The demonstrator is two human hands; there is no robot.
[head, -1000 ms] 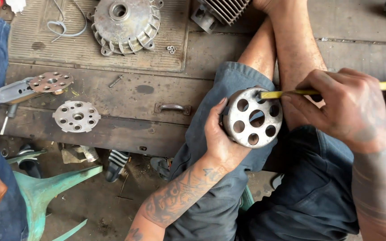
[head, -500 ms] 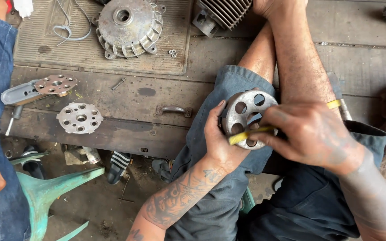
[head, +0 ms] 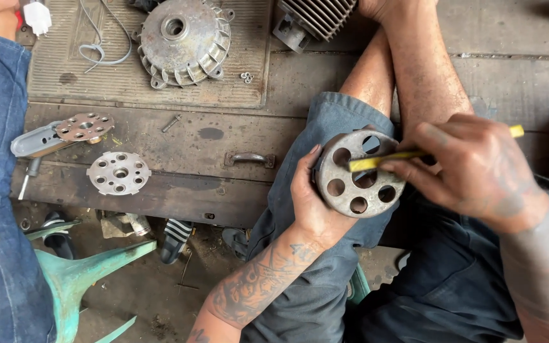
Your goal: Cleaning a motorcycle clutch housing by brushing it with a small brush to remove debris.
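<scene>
Left hand (head: pixel 316 203) grips a perforated steel disc (head: pixel 358 174) over the knee while right-hand fingers (head: pixel 471 171) pinch a yellow tool (head: pixel 382 161) across its face; two similar discs (head: pixel 119 173) lie untouched near the wooden board's left edge (head: pixel 179 190).

No packages, labels, signs or screens here.
All I see around my hands is bare metal parts, worn wood and cloth.

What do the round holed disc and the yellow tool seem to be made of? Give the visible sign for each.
Round holed disc: probably cast or machined metal, with a dull grey, grimy, matte surface and thick drilled holes.
Yellow tool: unclear, perhaps plastic or painted; smooth, bright yellow and slim.
</scene>
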